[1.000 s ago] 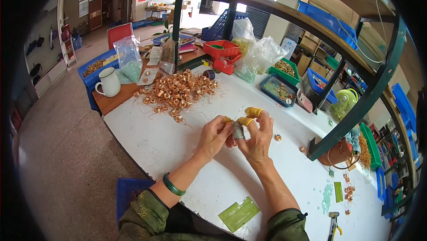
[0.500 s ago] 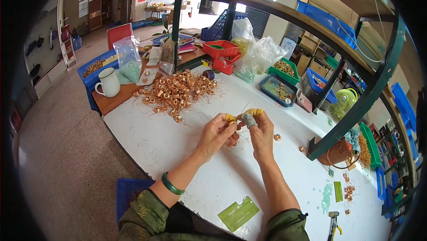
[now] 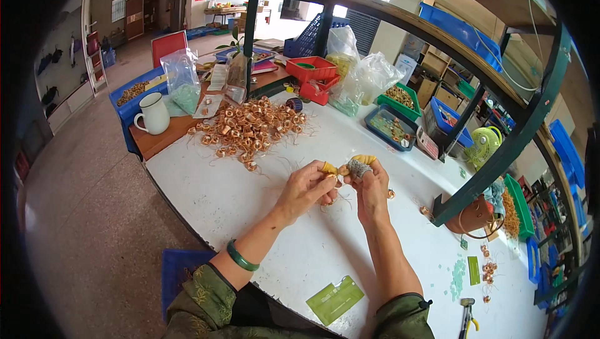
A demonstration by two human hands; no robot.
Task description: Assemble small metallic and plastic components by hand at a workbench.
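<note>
Over the middle of the white table (image 3: 206, 214), my two hands meet at the fingertips. My left hand (image 3: 303, 189) is closed in a pinch on a small copper wire coil (image 3: 330, 177), largely hidden by the fingers. My right hand (image 3: 373, 194) pinches close beside it, with yellow and grey wraps on its fingers; what sits between its fingertips, perhaps the coil's thin wire, is too small to make out. A loose coil (image 3: 391, 194) lies just right of my right hand. Farther off to the left spreads a heap of copper coils (image 3: 250, 127) with wire tails.
A dark shelf post (image 3: 500, 157) rises at the right. A white mug (image 3: 153, 114) stands at the far left. Near the front lie a green packet (image 3: 335, 300) and yellow-handled pliers (image 3: 469, 320). A blue tray (image 3: 390, 127), red bins (image 3: 310, 69) and plastic bags (image 3: 369, 76) stand behind.
My right hand has turned, its wrapped fingers tilting to the right and down. My left hand has stayed almost in place, still pinching the coil.
</note>
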